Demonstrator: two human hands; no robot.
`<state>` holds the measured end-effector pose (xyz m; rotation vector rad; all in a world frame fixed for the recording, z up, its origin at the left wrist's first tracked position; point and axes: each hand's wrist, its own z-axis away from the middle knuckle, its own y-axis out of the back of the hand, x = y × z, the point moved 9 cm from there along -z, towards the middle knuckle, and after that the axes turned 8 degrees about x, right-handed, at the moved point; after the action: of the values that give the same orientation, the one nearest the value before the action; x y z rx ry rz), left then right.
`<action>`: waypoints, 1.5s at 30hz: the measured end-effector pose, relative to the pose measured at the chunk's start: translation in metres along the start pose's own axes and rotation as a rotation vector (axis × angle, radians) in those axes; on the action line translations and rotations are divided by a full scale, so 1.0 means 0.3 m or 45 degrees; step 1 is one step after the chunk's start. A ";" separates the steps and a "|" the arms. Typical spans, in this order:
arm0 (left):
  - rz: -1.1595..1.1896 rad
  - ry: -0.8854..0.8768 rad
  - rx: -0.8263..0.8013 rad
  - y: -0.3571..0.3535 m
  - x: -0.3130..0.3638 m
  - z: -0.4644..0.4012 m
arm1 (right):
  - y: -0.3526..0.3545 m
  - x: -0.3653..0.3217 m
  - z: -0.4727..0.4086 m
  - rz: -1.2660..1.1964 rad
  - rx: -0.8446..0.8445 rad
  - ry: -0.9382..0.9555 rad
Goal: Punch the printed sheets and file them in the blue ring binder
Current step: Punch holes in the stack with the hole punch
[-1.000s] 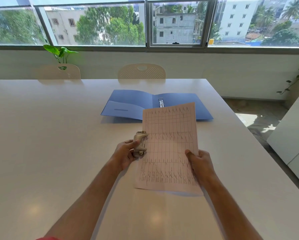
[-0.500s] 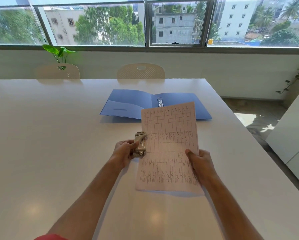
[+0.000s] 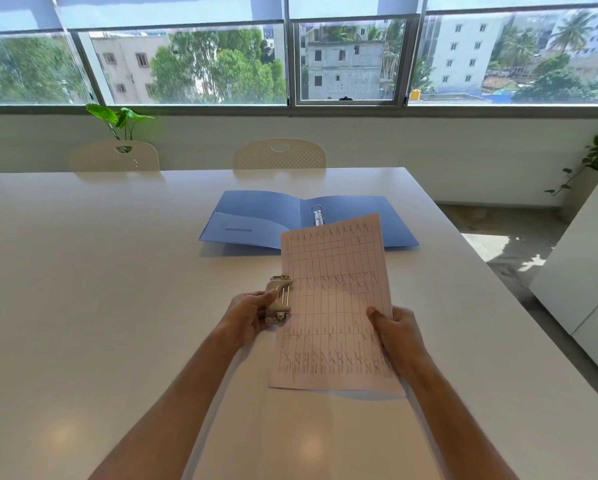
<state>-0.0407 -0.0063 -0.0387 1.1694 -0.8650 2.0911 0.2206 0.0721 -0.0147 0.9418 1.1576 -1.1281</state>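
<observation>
One punch [image 3: 279, 300] — one binder [image 3: 263, 216]

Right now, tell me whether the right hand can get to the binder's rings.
Probably not yet: the right hand grips the printed sheets, which stand between it and the rings of the blue ring binder. The table beyond looks free.
</observation>
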 end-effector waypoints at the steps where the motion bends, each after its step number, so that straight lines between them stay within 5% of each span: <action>1: 0.004 0.006 -0.016 -0.002 0.000 0.003 | 0.000 0.000 0.002 0.001 0.001 0.001; 13: 0.117 -0.003 -0.072 0.011 0.016 0.018 | -0.004 -0.005 0.011 0.055 -0.006 0.009; 24: 0.340 -0.048 0.220 0.239 0.096 -0.008 | -0.003 -0.002 0.005 0.120 0.019 0.014; 30: 0.208 -0.205 0.554 0.404 0.179 0.006 | 0.000 0.004 -0.001 0.162 0.019 0.018; 38: -0.366 -0.397 0.979 0.638 0.279 0.028 | -0.002 0.013 -0.011 0.212 0.024 0.044; 45: -0.715 -0.327 1.037 0.710 0.315 0.036 | -0.005 0.010 -0.003 0.177 0.031 0.057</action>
<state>-0.2358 -0.1295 -0.0052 1.8479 0.2838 1.8426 0.2190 0.0722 -0.0178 1.0546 1.0994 -1.0154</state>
